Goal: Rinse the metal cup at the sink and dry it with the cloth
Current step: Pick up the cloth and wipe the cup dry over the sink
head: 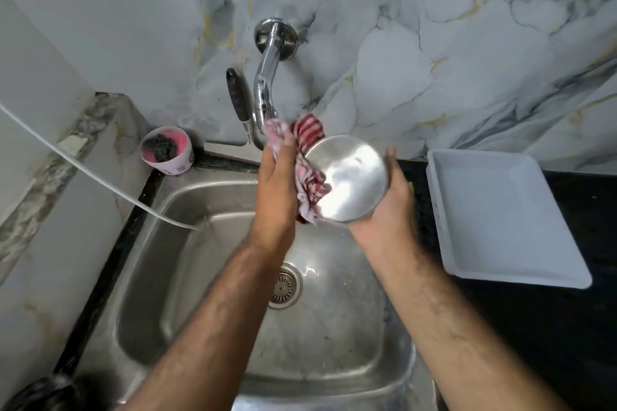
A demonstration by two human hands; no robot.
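Observation:
The metal cup (350,177) is held above the steel sink (160,220), its shiny flat bottom turned toward me. My right hand (390,207) grips it from the right side and below. My left hand (277,187) clutches a red and white striped cloth (309,157) and presses it against the cup's left side. Part of the cloth sticks up above my fingers, and part hangs below the cup. The cup's opening is hidden from me.
A chrome tap (267,77) juts from the marble wall just behind the cloth, no water running. A pink cup with a scrubber (165,150) sits at the sink's back left corner. A white tray (500,213) lies on the black counter at the right. A white hose (100,180) dips into the basin.

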